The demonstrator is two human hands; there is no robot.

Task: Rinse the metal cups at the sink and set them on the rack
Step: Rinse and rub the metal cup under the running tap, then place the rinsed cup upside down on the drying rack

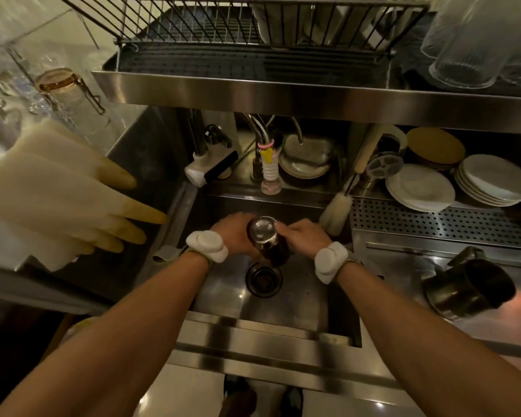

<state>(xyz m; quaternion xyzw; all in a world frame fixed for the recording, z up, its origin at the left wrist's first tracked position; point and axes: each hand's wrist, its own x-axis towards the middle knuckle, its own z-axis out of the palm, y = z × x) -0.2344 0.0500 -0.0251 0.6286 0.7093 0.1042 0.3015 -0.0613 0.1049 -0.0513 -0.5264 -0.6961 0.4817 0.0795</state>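
We hold the metal cup mid-basin in the sink, just beyond the drain, with bare steel near us. A bottle brush leans at the far right edge. Our left hand and right hand both curl around the cup.

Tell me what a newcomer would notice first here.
Dead centre, the left hand and right hand grip a shiny round metal cup above the dark round drain of the steel sink. Big pale rubber gloves lie draped over the counter edge at far left. A wire dish rack sits on the steel shelf along the top.
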